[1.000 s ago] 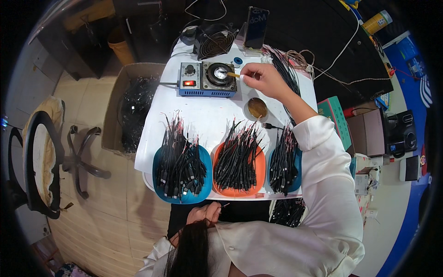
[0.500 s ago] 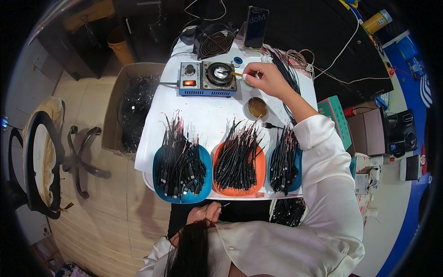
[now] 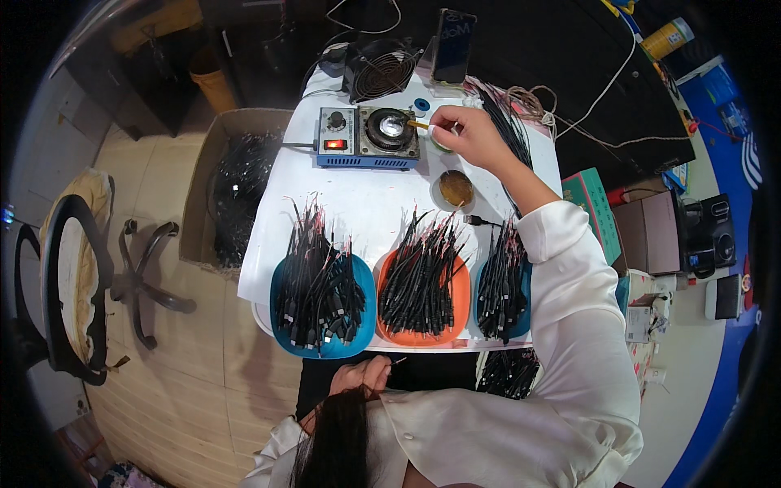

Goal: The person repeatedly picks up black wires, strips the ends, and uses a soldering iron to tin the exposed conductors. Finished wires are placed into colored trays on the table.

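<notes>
The right hand (image 3: 460,134) pinches a short yellowish stick (image 3: 418,124) between thumb and fingers, its far end pointing left over the edge of a round black-rimmed well (image 3: 390,128) with shiny metal inside. Whether the tip touches the metal, I cannot tell. The well sits in a blue-cased unit (image 3: 366,162) just left of this hand; a knob and a lit red switch are on the unit's far-left part. Just beyond the fingertips lies a small blue spool (image 3: 421,105); farther off stand a fan (image 3: 384,75) and a phone (image 3: 453,45). Slightly nearer the person than the hand is a round pot of amber stuff (image 3: 455,189), with a black plug (image 3: 483,221) beside it. Nearer still on the bench (image 3: 268,224), a blue bowl (image 3: 368,285), an orange bowl (image 3: 464,297) and a second blue bowl (image 3: 525,305) hold black cables (image 3: 416,293). The left hand (image 3: 362,376), just below the bench's near edge, is curled around a thin piece (image 3: 398,360) whose end sticks out.
</notes>
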Tool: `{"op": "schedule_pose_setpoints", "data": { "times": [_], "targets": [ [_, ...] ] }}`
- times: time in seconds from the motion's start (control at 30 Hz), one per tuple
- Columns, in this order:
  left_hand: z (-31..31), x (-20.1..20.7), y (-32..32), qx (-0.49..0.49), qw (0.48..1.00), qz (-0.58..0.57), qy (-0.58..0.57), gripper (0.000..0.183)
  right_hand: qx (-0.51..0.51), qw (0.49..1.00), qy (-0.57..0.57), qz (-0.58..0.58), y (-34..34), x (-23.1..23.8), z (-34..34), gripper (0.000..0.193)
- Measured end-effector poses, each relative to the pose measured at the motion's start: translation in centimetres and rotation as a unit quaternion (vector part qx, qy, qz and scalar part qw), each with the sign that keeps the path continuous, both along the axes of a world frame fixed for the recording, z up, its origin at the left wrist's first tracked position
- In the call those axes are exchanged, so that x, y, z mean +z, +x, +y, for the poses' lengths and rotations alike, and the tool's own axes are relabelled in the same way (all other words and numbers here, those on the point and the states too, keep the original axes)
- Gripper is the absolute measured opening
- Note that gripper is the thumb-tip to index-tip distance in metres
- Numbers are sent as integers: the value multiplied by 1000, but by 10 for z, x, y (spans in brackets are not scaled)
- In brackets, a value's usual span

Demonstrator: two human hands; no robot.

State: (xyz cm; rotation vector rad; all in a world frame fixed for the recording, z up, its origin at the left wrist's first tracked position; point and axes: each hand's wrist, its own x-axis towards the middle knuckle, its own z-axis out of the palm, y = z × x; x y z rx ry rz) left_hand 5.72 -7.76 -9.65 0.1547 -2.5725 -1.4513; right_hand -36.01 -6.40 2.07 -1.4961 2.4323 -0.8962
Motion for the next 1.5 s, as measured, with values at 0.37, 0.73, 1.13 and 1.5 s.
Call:
{"op": "schedule_pose_setpoints", "data": {
  "times": [0.37,0.73,1.13,1.5],
  "targets": [
    [1,-4,0,-7,1000,2,2,8,4,1000,-10,-29,1,-2,0,15],
    [1,-1,0,-5,1000,-1,-5,7,-25,999,0,-25,3,5,0,15],
    [1,-7,1,-7,1000,13,3,7,-44,999,-3,-13,3,3,-3,16],
    [0,-5,0,-7,1000,10,10,7,-12,1000,-12,-22,5,-2,3,15]
  ]
}}
